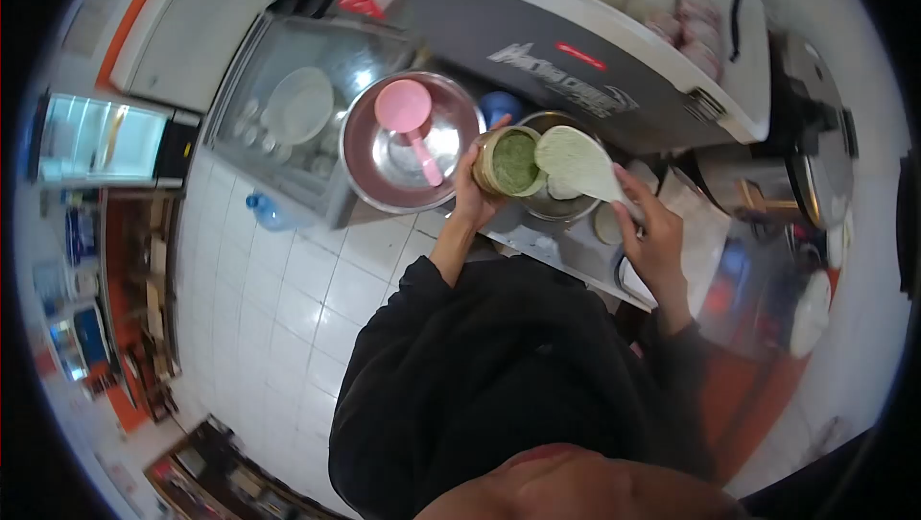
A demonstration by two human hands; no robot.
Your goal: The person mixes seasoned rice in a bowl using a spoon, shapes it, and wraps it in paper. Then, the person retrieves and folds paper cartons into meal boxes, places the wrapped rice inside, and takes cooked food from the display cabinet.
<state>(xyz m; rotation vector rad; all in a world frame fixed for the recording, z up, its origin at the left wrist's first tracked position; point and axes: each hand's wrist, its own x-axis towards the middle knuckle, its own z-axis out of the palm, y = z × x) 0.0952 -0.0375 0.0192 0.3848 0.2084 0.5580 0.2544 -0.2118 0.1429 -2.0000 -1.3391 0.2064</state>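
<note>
My left hand [472, 196] is wrapped around a jar [487, 171] tilted so its mouth shows. Inside the jar lies a green, powdery or pasty substance [516, 161]. In my right hand [656, 236] is a white rice paddle [576, 161], its handle pinched between thumb and fingers. The paddle's broad end is beside the jar's mouth and looks coated with something pale green. Beneath the two sits a metal bowl [568, 205], partly hidden, with some whitish content. To the left stands a wide metal basin [361, 171] with a pink scoop [407, 109] in it.
A large grey cooler box [460, 23] stands behind the bowls. At left is a glass-topped freezer [251, 67] bearing a whitish bowl [299, 104]. A big metal pot [758, 175] stands at right. On the tiled floor [288, 275] is a blue bottle [271, 213].
</note>
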